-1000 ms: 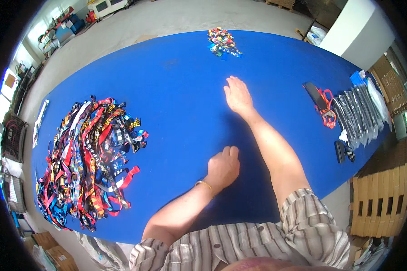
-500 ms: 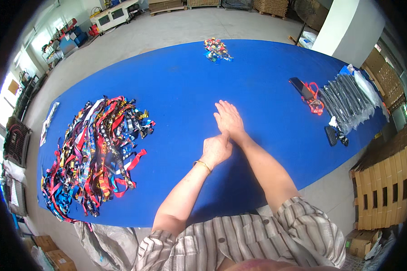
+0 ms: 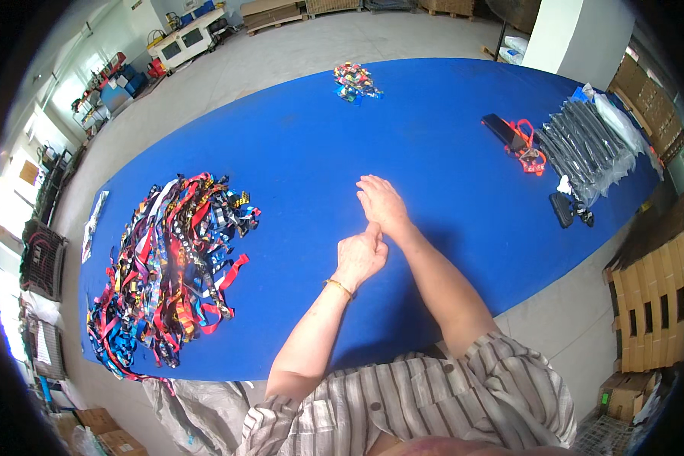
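My right hand [image 3: 384, 205] is held out over the middle of the blue-covered table [image 3: 304, 167], fingers stretched forward and lying together, with nothing in it. Below it, my left hand [image 3: 359, 254] is closed, and its index finger touches the right hand near the wrist. A thin yellow bracelet [image 3: 339, 288] circles the left wrist. To the left of both hands lies a large heap of multicoloured printed straps [image 3: 171, 258], like lanyards, apart from either hand.
A small pile of colourful pieces [image 3: 355, 82] lies at the far edge. On the right are a black phone-like object [image 3: 501, 132], an orange-red strap [image 3: 530, 158], a row of dark items in clear plastic [image 3: 585, 148] and a small black object [image 3: 562, 210]. Slatted cardboard [image 3: 653, 304] stands beyond the table.
The whole view has shifted slightly, with the strap heap a little further right in it. My hands keep almost the same pose, the left index finger still against the right wrist area.
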A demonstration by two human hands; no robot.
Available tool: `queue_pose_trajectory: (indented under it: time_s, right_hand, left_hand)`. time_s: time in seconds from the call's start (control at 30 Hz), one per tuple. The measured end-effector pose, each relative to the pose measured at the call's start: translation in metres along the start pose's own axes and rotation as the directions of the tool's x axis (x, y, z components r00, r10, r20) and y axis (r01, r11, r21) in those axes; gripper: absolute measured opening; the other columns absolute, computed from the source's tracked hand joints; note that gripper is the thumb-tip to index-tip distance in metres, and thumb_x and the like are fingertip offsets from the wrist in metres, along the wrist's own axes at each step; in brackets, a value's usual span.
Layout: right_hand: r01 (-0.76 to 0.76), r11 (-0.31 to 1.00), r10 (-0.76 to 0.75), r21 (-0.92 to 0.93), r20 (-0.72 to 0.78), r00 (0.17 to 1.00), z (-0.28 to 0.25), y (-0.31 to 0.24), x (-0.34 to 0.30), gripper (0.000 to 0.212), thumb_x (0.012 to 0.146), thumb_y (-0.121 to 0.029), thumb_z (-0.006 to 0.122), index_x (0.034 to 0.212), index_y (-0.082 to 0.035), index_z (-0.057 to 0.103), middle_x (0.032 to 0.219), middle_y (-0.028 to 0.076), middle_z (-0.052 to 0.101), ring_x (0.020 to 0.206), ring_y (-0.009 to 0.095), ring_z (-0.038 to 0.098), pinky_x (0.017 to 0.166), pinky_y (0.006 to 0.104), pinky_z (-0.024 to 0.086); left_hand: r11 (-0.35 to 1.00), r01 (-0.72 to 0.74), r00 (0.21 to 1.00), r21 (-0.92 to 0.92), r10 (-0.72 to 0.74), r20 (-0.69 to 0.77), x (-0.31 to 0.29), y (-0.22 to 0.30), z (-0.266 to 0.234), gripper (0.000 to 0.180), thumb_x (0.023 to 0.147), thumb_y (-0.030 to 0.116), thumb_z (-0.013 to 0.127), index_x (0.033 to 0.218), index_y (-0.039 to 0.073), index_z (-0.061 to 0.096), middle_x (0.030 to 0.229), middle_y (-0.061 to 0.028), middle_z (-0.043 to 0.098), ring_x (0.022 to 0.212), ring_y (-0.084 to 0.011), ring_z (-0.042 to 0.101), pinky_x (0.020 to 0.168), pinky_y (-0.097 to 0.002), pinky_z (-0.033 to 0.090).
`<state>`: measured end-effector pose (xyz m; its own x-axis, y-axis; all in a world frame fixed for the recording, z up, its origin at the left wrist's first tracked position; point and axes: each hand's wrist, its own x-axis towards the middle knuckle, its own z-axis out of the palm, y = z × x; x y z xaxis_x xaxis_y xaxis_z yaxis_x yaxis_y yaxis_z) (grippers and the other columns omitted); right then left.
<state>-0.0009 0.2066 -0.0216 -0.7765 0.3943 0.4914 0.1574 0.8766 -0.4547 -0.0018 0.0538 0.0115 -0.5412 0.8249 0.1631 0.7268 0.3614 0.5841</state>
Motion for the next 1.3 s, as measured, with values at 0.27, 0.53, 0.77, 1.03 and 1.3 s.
queue_pose_trajectory:
  time_s: [0.27, 0.53, 0.77, 1.03, 1.3]
  right_hand:
    - [-0.029, 0.986, 0.032, 0.163, -0.016, 0.999, -0.007, 0.000, 0.000, 0.024, 0.092, -0.016, 0.057, 0.110, -0.005, 0.068, 0.125, 0.012, 0.064, 0.124, 0.030, 0.054, 0.107, 0.0417, 0.042]
    - [-0.017, 0.985, 0.023, 0.173, -0.034, 0.999, -0.011, -0.002, -0.001, 0.019, 0.091, -0.012, 0.058, 0.106, -0.006, 0.068, 0.123, 0.011, 0.065, 0.121, 0.030, 0.056, 0.104, 0.0409, 0.044]
    - [0.007, 0.987, 0.001, 0.161, -0.049, 0.999, -0.008, -0.001, -0.001, 0.019, 0.089, -0.010, 0.058, 0.105, -0.006, 0.068, 0.122, 0.011, 0.065, 0.118, 0.030, 0.058, 0.102, 0.0410, 0.046]
    - [-0.029, 0.988, 0.033, 0.153, -0.021, 0.999, -0.011, -0.003, -0.002, 0.021, 0.089, -0.009, 0.056, 0.106, -0.007, 0.068, 0.124, 0.010, 0.065, 0.119, 0.030, 0.057, 0.102, 0.0409, 0.046]
    - [-0.009, 0.989, 0.013, 0.150, -0.026, 1.000, -0.010, -0.002, -0.001, 0.021, 0.090, -0.009, 0.056, 0.106, -0.007, 0.069, 0.123, 0.011, 0.065, 0.119, 0.030, 0.057, 0.102, 0.0411, 0.046]
  left_hand:
    - [0.999, -0.002, 1.000, 0.051, 0.002, 0.005, 0.000, 0.002, -0.001, 0.013, 0.082, 0.015, 0.054, 0.092, 0.008, 0.056, 0.071, -0.0183, 0.067, 0.067, -0.0382, 0.067, 0.066, -0.0511, 0.053]
    - [0.998, -0.022, 1.000, 0.054, 0.022, -0.001, -0.002, 0.002, -0.001, 0.014, 0.084, 0.016, 0.054, 0.094, 0.007, 0.056, 0.073, -0.0184, 0.068, 0.068, -0.0381, 0.068, 0.067, -0.0507, 0.053]
    - [0.998, -0.065, 0.997, 0.002, 0.065, -0.041, -0.007, -0.008, 0.003, 0.011, 0.085, 0.016, 0.055, 0.094, 0.010, 0.056, 0.074, -0.0150, 0.068, 0.070, -0.0367, 0.067, 0.068, -0.0491, 0.052]
    - [0.997, -0.071, 0.997, -0.029, 0.071, -0.005, -0.009, -0.008, -0.001, 0.011, 0.087, 0.016, 0.055, 0.096, 0.010, 0.057, 0.075, -0.0151, 0.068, 0.072, -0.0366, 0.068, 0.070, -0.0488, 0.052]
    - [0.996, -0.087, 0.996, -0.009, 0.087, -0.003, -0.009, -0.009, -0.002, 0.011, 0.087, 0.015, 0.054, 0.096, 0.010, 0.057, 0.074, -0.0161, 0.068, 0.072, -0.0373, 0.068, 0.070, -0.0491, 0.052]
